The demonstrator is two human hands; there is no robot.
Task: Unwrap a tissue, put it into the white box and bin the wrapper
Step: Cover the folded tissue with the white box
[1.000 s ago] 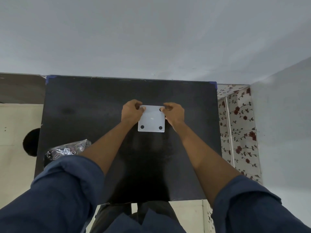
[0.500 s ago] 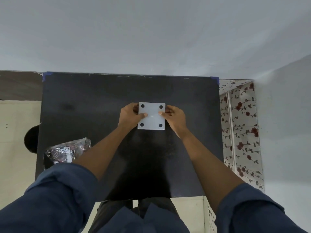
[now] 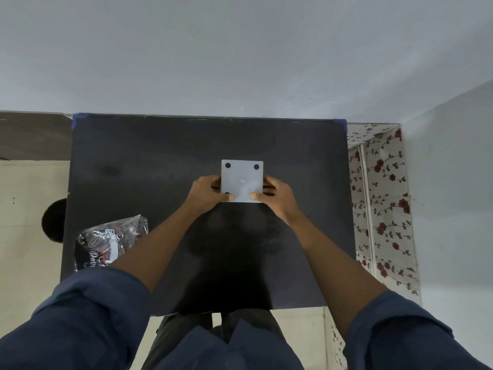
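The left hand (image 3: 205,192) and right hand (image 3: 277,197) are both closed on the white box (image 3: 242,180), one on each side of it, fingers curled around its left and right edges and thumbs laid over its two near corners. The box faces the camera with a flat white square panel bearing dark round dots at its corners; the two far dots show plainly, the near-left one peeks out beside the left thumb, and the near-right corner is covered by the right thumb. It sits at the middle of the black surface (image 3: 138,161), a little toward the far edge, with bare black surface all around it. Both forearms reach in from the near edge, sleeves rolled up in dark blue.

Close to the near-left corner of the surface lies a crinkled clear plastic tissue packet (image 3: 106,244), dark with red and white print, well apart from both hands; the left forearm crosses just beside it. Its white label carries lettering too small to read. A dark round object (image 3: 53,220) shows on the floor past the left edge.
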